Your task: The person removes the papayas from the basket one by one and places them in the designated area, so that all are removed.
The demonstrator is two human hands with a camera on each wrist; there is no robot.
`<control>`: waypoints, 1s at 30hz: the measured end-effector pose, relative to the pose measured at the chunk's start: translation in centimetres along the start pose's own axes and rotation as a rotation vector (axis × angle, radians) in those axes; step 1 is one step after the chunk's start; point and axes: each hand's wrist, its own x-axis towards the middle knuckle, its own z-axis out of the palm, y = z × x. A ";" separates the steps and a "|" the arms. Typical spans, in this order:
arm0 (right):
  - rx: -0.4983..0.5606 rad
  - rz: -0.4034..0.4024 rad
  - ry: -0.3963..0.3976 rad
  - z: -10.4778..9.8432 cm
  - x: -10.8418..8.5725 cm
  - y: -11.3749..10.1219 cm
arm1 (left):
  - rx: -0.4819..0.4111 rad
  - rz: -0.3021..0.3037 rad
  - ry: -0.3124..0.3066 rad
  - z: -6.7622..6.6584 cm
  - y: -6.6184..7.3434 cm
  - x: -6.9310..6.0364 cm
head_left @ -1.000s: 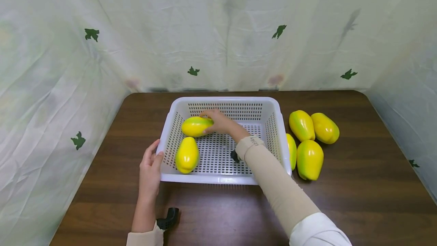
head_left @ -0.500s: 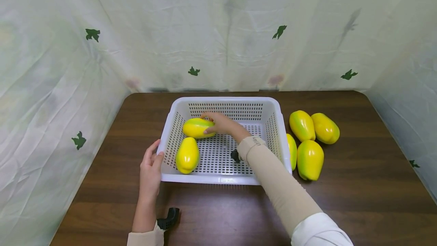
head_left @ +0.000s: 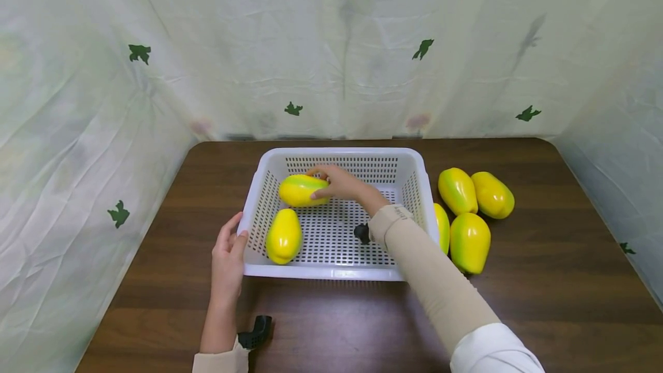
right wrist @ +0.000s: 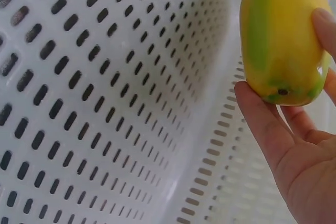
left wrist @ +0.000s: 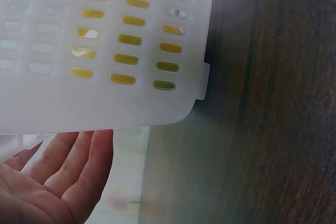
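Observation:
My right hand (head_left: 339, 183) grips a yellow-green mango (head_left: 300, 191) by its right end, inside the white plastic basket (head_left: 331, 273). In the right wrist view, the thumb and fingers (right wrist: 262, 119) reach round the stem end of that mango (right wrist: 283, 40), near the perforated wall. A second mango (head_left: 284, 236) lies on the basket floor at the front left. At the basket's left side, my left hand (head_left: 228, 255) holds the rim with thumb and fingers. The left wrist view shows its fingers (left wrist: 79, 171) by the rim, and mango yellow through the slots.
Several mangoes (head_left: 470, 243) sit on the brown table (head_left: 559, 281) just right of the basket, one partly hidden by its wall. Black wrist-camera pieces (head_left: 256, 332) show beside both sleeves. A pale patterned cloth (head_left: 362, 62) hangs behind the table.
My right hand has shifted slightly right with the mango, which now sits a little higher and apart from the front one. The left hand and the basket have stayed in place.

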 end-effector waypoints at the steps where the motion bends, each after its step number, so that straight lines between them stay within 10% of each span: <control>1: 0.008 -0.012 0.005 -0.1 0.0 0.0 | -0.001 0.001 -0.001 0.0 0.0 0.0; 30: 0.059 -0.176 0.129 -3.6 -3.7 -2.1 | -0.002 0.007 0.014 0.2 0.0 0.0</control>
